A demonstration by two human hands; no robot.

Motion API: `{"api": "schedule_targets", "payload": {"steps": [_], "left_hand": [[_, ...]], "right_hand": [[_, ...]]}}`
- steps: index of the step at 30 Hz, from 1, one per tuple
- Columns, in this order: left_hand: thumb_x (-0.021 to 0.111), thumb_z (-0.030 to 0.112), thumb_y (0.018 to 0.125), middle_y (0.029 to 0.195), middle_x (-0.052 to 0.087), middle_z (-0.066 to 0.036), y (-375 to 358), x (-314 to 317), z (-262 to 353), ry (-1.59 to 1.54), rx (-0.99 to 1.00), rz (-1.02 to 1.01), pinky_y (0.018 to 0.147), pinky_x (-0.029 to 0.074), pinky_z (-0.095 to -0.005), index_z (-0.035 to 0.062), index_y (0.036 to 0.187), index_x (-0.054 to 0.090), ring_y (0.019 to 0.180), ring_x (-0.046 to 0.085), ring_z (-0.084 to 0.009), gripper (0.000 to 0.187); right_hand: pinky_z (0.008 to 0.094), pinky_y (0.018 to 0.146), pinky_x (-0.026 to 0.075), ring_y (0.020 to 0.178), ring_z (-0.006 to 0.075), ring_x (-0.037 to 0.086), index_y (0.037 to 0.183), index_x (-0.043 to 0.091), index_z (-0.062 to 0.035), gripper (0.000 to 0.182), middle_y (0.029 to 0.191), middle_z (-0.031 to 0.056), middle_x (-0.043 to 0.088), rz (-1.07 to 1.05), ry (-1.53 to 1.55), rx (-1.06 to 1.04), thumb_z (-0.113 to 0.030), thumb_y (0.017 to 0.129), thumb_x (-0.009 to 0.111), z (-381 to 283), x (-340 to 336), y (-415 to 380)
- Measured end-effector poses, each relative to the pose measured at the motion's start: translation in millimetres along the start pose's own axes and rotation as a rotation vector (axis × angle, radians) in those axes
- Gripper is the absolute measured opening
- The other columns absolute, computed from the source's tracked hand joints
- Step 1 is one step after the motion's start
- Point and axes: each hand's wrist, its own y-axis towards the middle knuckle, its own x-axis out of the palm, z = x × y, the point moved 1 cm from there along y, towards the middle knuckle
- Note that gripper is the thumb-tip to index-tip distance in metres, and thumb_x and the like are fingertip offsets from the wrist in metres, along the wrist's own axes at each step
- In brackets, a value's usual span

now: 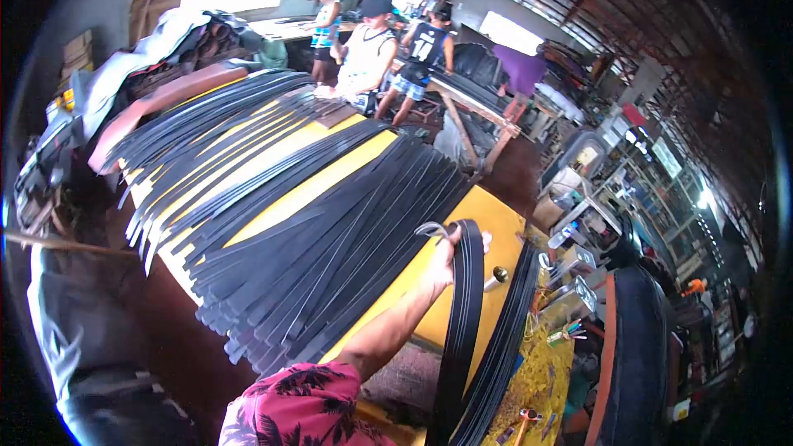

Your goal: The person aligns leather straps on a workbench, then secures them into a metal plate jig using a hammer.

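My left hand (448, 258), at the end of a pink sleeve with dark palm prints, is closed around black strap strips (468, 281). They loop over the hand and hang toward the bottom edge, with pale lines along their length. Just right of the hand, a brass-coloured, funnel-like metal piece (498, 277) stands on the yellow tabletop (487, 208). A large spread of black straps (330, 239) covers the table to the left, and a narrow bundle of black straps (505, 330) lies at its right side. My right hand is out of view.
Across the table stands a person in a white top (368, 54); other people work farther back. At right are a yellow stained work surface (537, 372), a hammer (526, 419), a cup of pens (566, 332) and a large dark roll (632, 355).
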Motion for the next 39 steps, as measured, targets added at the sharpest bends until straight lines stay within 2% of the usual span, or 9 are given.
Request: {"api": "schedule_targets", "payload": {"steps": [3, 10, 15, 17, 23, 27, 28, 31, 39], "left_hand": [[0.042, 0.040, 0.101, 0.110, 0.065, -0.022, -37, 48, 21, -0.002, 0.073, -0.103, 0.079, 0.058, -0.0402, -0.0073, 0.125, 0.049, 0.087, 0.066, -0.0326, 0.054], [0.055, 0.037, 0.097, 0.109, 0.064, -0.017, -250, 198, 59, 0.403, 0.669, -0.232, 0.079, 0.058, -0.0370, -0.0047, 0.122, 0.049, 0.092, 0.066, -0.0247, 0.048], [0.046, 0.038, 0.101, 0.098, 0.066, -0.014, -428, 260, 75, 0.665, 1.153, -0.049, 0.079, 0.057, -0.0332, -0.0073, 0.119, 0.054, 0.082, 0.066, -0.0235, 0.050], [0.046, 0.037, 0.101, 0.104, 0.067, -0.017, -502, 267, 89, 0.723, 1.261, -0.059, 0.078, 0.058, -0.0381, -0.0077, 0.115, 0.054, 0.088, 0.068, -0.0246, 0.047], [0.060, 0.039, 0.095, 0.078, 0.058, -0.003, -691, 289, 83, 0.800, 1.579, 0.008, 0.064, 0.057, -0.0321, 0.0022, 0.101, 0.055, 0.068, 0.060, -0.0153, 0.037], [0.059, 0.033, 0.096, 0.079, 0.054, 0.000, -814, 287, 80, 0.911, 1.844, 0.165, 0.068, 0.054, -0.0263, 0.0010, 0.110, 0.052, 0.070, 0.057, -0.0113, 0.036], [0.059, 0.032, 0.097, 0.081, 0.054, -0.001, -843, 284, 77, 0.920, 1.852, 0.172, 0.069, 0.054, -0.0267, 0.0007, 0.112, 0.051, 0.072, 0.057, -0.0111, 0.036], [0.059, 0.027, 0.097, 0.092, 0.054, -0.004, -924, 273, 78, 0.883, 1.931, 0.097, 0.071, 0.054, -0.0280, -0.0026, 0.121, 0.046, 0.079, 0.057, -0.0116, 0.041], [0.054, 0.030, 0.099, 0.088, 0.054, -0.005, -1072, 239, 90, 0.641, 2.050, 0.033, 0.071, 0.051, -0.0275, -0.0039, 0.126, 0.044, 0.075, 0.055, -0.0132, 0.045]], "right_hand": [[0.0451, 0.080, 0.049, 0.096, 0.0359, 0.064, 0.123, 0.058, -0.0052, 0.041, 0.104, 0.0252, 0.064, -0.005, -0.027, -0.064, -0.029, 0.090, 0.065, 27, -15, -14], [0.0451, 0.079, 0.049, 0.095, 0.0360, 0.064, 0.121, 0.058, -0.0045, 0.040, 0.102, 0.0251, 0.064, -0.246, -0.075, -0.297, -0.028, 0.090, 0.064, 66, -12, -37], [0.0451, 0.078, 0.049, 0.094, 0.0361, 0.063, 0.120, 0.058, -0.0040, 0.039, 0.101, 0.0250, 0.064, -0.551, -0.187, -0.625, -0.028, 0.090, 0.064, 44, 18, -33], [0.0451, 0.078, 0.049, 0.093, 0.0362, 0.063, 0.119, 0.059, -0.0037, 0.038, 0.100, 0.0250, 0.064, -0.584, -0.221, -0.732, -0.028, 0.090, 0.064, 30, 31, -35], [0.0451, 0.077, 0.049, 0.092, 0.0363, 0.063, 0.118, 0.059, -0.0031, 0.037, 0.098, 0.0249, 0.064, -0.610, -0.261, -0.967, -0.027, 0.090, 0.064, -8, 67, -32], [0.0417, 0.078, 0.050, 0.096, 0.0365, 0.064, 0.120, 0.058, 0.0013, 0.038, 0.103, 0.0242, 0.065, -0.921, -0.010, -0.782, -0.023, 0.091, 0.063, -42, 149, -19], [0.0399, 0.081, 0.050, 0.099, 0.0356, 0.064, 0.124, 0.057, 0.0022, 0.041, 0.106, 0.0243, 0.065, -0.897, -0.003, -1.033, -0.021, 0.091, 0.064, -45, 178, -11], [0.0393, 0.084, 0.051, 0.100, 0.0363, 0.064, 0.124, 0.056, 0.0036, 0.043, 0.108, 0.0251, 0.064, -0.928, 0.109, -1.176, -0.021, 0.090, 0.065, -93, 229, -37], [0.0411, 0.092, 0.048, 0.107, 0.0366, 0.061, 0.122, 0.058, 0.0019, 0.045, 0.114, 0.0224, 0.063, -1.186, -0.085, -1.102, -0.021, 0.085, 0.069, -189, 338, -108]]}}
